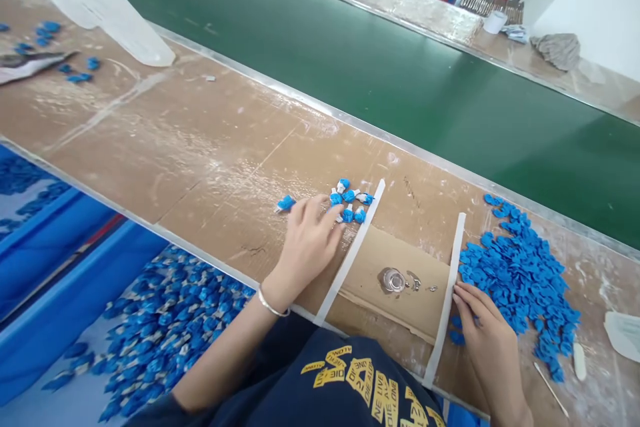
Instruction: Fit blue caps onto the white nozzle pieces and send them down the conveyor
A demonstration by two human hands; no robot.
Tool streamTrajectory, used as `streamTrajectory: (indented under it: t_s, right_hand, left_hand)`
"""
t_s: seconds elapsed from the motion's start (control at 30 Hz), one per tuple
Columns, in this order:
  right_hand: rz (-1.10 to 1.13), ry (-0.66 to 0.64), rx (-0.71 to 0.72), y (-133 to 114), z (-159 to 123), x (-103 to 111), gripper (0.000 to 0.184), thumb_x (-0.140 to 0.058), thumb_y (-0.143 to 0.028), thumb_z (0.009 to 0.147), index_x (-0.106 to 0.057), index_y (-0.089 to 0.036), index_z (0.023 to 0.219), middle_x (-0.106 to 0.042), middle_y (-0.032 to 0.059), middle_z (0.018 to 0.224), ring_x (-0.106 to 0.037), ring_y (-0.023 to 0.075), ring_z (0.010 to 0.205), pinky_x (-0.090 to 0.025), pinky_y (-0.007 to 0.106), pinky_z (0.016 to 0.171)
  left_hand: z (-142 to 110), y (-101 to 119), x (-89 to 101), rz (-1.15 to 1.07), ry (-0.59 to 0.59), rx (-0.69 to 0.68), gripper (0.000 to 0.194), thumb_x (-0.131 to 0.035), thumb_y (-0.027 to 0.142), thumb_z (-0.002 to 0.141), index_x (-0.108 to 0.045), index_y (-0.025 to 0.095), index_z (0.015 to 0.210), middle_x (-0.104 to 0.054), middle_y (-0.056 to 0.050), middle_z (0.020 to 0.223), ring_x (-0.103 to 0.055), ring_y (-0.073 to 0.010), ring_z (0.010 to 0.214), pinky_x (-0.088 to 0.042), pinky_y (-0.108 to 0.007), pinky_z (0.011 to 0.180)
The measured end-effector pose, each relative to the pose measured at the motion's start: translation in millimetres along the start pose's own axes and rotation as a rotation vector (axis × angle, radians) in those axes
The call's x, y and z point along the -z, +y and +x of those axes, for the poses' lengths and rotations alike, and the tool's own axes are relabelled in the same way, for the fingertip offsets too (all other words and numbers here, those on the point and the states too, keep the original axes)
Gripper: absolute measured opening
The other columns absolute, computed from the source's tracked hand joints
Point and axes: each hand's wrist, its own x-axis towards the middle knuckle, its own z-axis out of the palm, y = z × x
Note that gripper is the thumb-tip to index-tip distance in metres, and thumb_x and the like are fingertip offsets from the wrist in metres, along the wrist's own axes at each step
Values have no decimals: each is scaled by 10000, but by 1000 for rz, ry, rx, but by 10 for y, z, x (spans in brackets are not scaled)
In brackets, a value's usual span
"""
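Fingers [325, 219] of my left hand [305, 247] curve loosely beside small blue plastic parts [347, 203], any grip unclear; my right hand [485, 330] lies half-open against a white strip [447, 293].

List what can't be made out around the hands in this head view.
Left hand: its palm and fingers hide whether it holds a piece.
Right hand: its fingers hide whether it grips anything at the white strip.
Small blue-and-white pieces: too small to show their exact shape.
Shiny object on the cardboard: too small and glaring to identify.
White object at top left: cut off by the frame edge.
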Motion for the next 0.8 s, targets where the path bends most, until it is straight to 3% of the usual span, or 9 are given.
streamTrajectory:
  t_s: [0.1,0.23,0.33,0.4,0.53,0.67,0.8]
  right_hand:
    - [49,9,76,107,-65,8,331,-471,-385,996,-744,-210,1062,-754,80,1112,-719,234,975,-568,399,884]
    - [24,37,208,220,-115,29,314,-478,-350,1000,-751,-206,1062,-760,77,1093,-727,231,946,-582,395,859]
    - [-6,53,164,221,-102,47,344,-493,-417,994,-751,-195,1050,-768,79,1053,-738,232,912,-590,382,832]
    - [-15,49,131,195,-81,61,353,-511,-452,982,-751,-197,1026,-773,71,1026,-744,230,891,-597,366,806]
    - [-33,0,282,190,-62,92,324,-478,-379,1008,-746,-199,1029,-773,57,1034,-741,213,920,-603,344,821]
    - [-53,-32,408,296,-96,126,279,-486,-312,1008,-746,-213,1021,-771,69,1021,-735,212,911,-608,363,815]
    - [-39,-55,396,339,-104,155,232,-526,-323,990,-737,-227,990,-765,71,996,-720,221,915,-596,381,806]
  left_hand:
    - [165,112,-12,-54,-137,-202,268,-482,210,972,-628,165,1193,-595,-152,1253,-496,-316,1162,-423,-461,983]
    - [331,53,-75,-41,-326,-419,307,-402,77,955,-619,135,1165,-627,-134,1190,-539,-280,1112,-428,-404,946]
    - [377,-39,-149,-35,-331,-460,345,-373,33,933,-612,116,1168,-631,-142,1143,-554,-272,1083,-423,-409,945]
    - [378,-62,-170,-89,-307,-443,289,-393,111,969,-615,119,1153,-640,-137,1104,-561,-271,1063,-424,-421,946]
    - [312,38,-89,-495,-248,-237,203,-494,291,978,-627,153,1043,-650,-84,970,-573,-225,940,-451,-392,890]
    - [133,261,40,-1187,-261,193,200,-643,358,884,-620,160,881,-627,-36,827,-573,-164,791,-474,-315,760]
    - [-147,433,62,-1722,-357,618,331,-776,397,777,-547,159,795,-701,-62,799,-641,-160,725,-464,-250,611]
